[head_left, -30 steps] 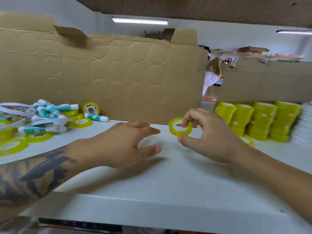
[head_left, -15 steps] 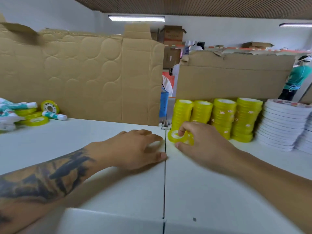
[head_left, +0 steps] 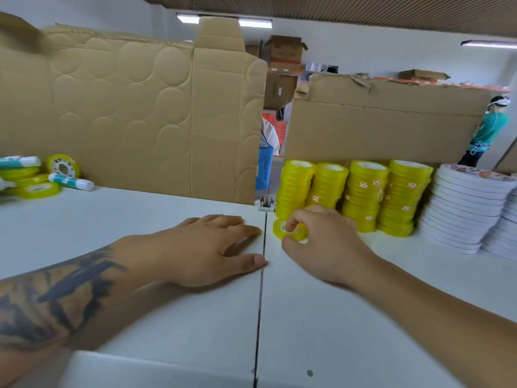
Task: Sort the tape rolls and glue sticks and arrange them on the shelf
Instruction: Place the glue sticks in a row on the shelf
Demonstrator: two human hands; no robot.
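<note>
Head view first: we see our right hand point(head_left: 321, 245) pinching a yellow tape roll point(head_left: 289, 230) between thumb and forefinger, the roll lying flat on the white shelf point(head_left: 335, 317) just in front of four yellow tape stacks point(head_left: 355, 196). Our left hand point(head_left: 201, 247) lies flat on the shelf beside it, fingers straight, holding nothing. At far left we find loose tape rolls point(head_left: 39, 189) mixed with glue sticks point(head_left: 71, 182) against a cardboard wall point(head_left: 134, 116). White roll stacks point(head_left: 467, 211) stand at right.
</note>
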